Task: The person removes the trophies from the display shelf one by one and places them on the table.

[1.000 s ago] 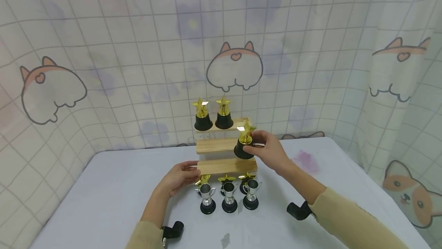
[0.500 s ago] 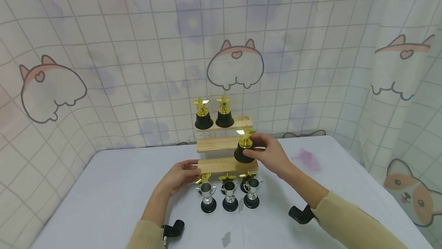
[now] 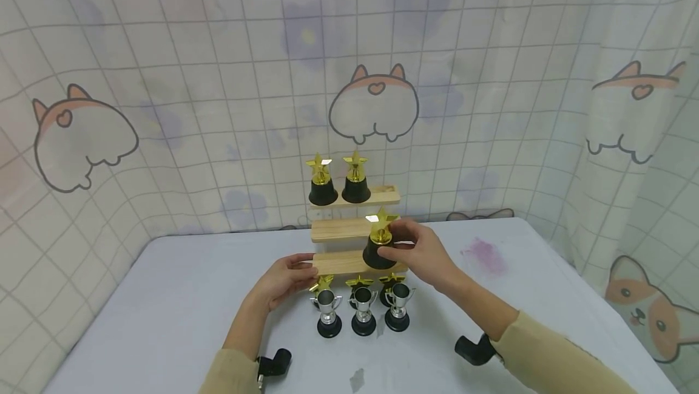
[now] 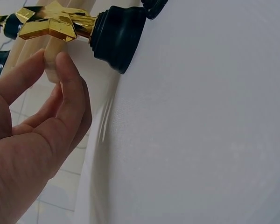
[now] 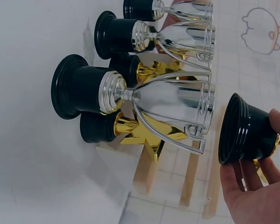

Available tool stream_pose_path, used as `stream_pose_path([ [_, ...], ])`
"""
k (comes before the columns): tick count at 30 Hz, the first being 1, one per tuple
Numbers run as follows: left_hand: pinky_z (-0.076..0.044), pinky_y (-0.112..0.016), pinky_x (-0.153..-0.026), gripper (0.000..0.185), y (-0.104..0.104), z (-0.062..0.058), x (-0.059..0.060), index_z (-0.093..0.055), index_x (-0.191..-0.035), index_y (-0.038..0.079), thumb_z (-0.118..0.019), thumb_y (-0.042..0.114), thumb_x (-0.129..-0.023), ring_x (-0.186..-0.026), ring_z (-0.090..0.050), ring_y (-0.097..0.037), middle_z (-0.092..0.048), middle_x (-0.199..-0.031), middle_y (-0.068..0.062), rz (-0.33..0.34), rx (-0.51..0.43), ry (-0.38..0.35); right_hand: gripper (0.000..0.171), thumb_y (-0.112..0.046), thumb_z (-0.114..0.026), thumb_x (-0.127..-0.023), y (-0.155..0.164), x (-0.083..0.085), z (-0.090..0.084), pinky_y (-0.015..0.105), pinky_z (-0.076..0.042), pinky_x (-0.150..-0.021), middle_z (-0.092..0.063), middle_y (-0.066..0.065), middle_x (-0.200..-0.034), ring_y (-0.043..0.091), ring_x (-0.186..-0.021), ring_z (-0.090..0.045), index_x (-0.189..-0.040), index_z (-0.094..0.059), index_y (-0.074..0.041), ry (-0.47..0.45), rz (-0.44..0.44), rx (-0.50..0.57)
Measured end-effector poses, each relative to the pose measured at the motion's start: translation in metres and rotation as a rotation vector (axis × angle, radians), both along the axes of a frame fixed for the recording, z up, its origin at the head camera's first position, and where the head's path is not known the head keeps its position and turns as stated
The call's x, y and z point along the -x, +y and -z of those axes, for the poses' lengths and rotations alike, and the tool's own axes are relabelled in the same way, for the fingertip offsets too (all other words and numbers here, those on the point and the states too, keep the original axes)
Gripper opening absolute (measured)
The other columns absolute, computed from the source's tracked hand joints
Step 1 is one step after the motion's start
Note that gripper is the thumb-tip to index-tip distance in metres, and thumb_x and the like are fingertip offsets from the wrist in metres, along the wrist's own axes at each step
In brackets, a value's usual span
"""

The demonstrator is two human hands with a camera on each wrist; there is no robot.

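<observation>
The right hand (image 3: pixel 420 251) reaches in from the lower right, its fingers and thumb gripping a gold star trophy (image 3: pixel 380 237) by the black base and holding it about upright at the right part of the shelf's lowest board (image 3: pixel 338 263); whether the base touches the wood I cannot tell. The left hand (image 3: pixel 285 278) comes up from the lower left, pinching the left end of that board between thumb and fingers, the other fingers bent beneath. Both forearms run into sleeves (image 3: pixel 551 351) cut off by the bottom edge. The held trophy hides part of the middle board (image 3: pixel 338 230), and in the right wrist view its star is mostly behind the hand or out of frame. Three silver cups (image 3: pixel 363 303) on the surface (image 3: pixel 191 309) partly cover three more star trophies (image 5: pixel 149 135) standing behind them. Two others (image 3: pixel 355 187) stand on the top board (image 3: pixel 382 196). In the left wrist view, one black base (image 4: pixel 154 7) is cropped at the top edge.
</observation>
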State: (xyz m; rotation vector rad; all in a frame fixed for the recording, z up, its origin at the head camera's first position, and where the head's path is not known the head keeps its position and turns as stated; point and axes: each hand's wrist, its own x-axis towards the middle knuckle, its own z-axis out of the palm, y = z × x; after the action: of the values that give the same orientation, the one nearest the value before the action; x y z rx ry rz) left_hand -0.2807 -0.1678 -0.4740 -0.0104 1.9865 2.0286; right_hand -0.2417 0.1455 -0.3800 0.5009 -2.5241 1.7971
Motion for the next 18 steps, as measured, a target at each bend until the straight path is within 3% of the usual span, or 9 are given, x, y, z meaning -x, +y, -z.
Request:
stream_pose_path([
  [18,-0.06,-0.035,-0.09,0.055,0.0,-0.0006,-0.0015,-0.047,-0.144,-0.01,-0.07,0.0,-0.096,-0.099,-0.069,-0.023,-0.063,-0.121,-0.024,0.004,0.002,0.01,0.046,-0.016,-0.08,-0.092,-0.0017,-0.0067,0.0044,0.036,-0.057,-0.096,-0.065,0.014,-0.123,0.032,-0.115,-0.063,-0.13,-0.061,0.001,-0.006,-0.016,0.006],
])
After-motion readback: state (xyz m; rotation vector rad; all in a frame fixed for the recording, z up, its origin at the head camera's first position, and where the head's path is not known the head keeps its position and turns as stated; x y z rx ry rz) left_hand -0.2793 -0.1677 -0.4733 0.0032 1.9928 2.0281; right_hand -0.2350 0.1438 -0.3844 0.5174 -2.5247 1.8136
